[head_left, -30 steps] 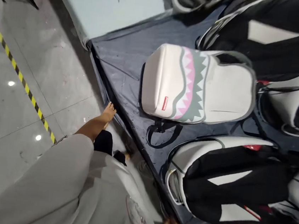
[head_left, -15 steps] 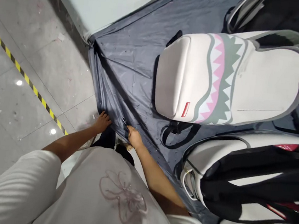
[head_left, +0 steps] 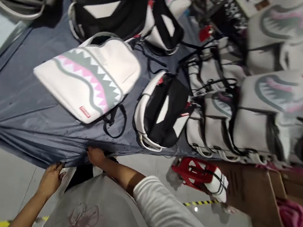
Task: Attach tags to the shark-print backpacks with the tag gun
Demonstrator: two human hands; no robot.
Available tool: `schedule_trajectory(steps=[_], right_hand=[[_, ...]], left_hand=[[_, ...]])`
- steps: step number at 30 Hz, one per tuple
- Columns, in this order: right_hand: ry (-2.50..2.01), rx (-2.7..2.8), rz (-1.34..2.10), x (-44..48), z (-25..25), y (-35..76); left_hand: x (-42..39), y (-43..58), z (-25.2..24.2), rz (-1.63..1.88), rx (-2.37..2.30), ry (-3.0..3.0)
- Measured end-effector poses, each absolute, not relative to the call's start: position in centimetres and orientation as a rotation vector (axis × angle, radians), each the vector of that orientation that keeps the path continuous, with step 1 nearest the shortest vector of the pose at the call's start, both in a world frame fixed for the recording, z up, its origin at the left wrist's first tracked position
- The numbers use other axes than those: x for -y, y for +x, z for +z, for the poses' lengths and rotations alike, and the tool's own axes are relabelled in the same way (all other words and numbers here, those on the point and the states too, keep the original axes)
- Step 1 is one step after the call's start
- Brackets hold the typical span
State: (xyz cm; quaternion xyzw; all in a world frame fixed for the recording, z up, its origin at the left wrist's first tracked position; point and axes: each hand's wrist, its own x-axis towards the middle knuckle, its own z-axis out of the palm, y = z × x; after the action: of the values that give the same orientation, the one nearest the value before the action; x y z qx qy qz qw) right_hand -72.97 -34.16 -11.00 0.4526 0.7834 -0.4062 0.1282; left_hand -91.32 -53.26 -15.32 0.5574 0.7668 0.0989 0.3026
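Observation:
A dark blue-grey cloth (head_left: pixel 19 110) covers the table and hangs in folds at its near edge. My left hand (head_left: pixel 52 179) pinches the cloth's lower edge at the left. To its right, my right hand (head_left: pixel 95 156) is at the table edge with fingers closed against the cloth; whether anything small is in them is hidden. Beyond my hands lies a white backpack (head_left: pixel 73 83) with a pink and grey zigzag shark-mouth band, its black strap loose on the cloth.
A black and white backpack (head_left: pixel 165 111) lies to the right, and rows of upright backpacks (head_left: pixel 263 129) stand farther right. Below the table edge are a red and white object (head_left: pixel 201 174) on the floor and a cardboard box (head_left: pixel 251 196) holding pink material.
The view has swung to the right, bringing the rows of backpacks and the box into sight. The small dark tool seen by my right hand before no longer shows.

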Motion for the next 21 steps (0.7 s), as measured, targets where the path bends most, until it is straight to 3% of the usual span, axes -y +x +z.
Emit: schedule_trajectory(steps=[3,6,9,13,17,21], right_hand=[[1.455,-2.307,-1.232,32.7,-6.5,-67.2],[1.800,-2.376,-1.450,31.9,-2.6,-59.9],[2.250,-2.450,-1.625,31.3,0.2,-52.4],[2.840,-2.394,-1.481,30.0,1.7,-44.3],[3.058,-2.255,-1.374,28.5,2.0,-38.4],[3.085,-2.164,-1.451,27.2,1.5,-33.8]], left_hand=[[46.5,-90.0,-12.4,0.369,-1.967,1.440],[37.3,-85.8,-6.4,0.504,-1.895,1.502],[28.2,-77.3,1.5,0.654,-1.753,1.664],[18.4,-61.4,9.3,0.570,-1.609,1.815],[11.4,-48.4,9.4,0.387,-1.679,1.823],[8.1,-45.4,5.7,0.375,-1.582,1.359]])
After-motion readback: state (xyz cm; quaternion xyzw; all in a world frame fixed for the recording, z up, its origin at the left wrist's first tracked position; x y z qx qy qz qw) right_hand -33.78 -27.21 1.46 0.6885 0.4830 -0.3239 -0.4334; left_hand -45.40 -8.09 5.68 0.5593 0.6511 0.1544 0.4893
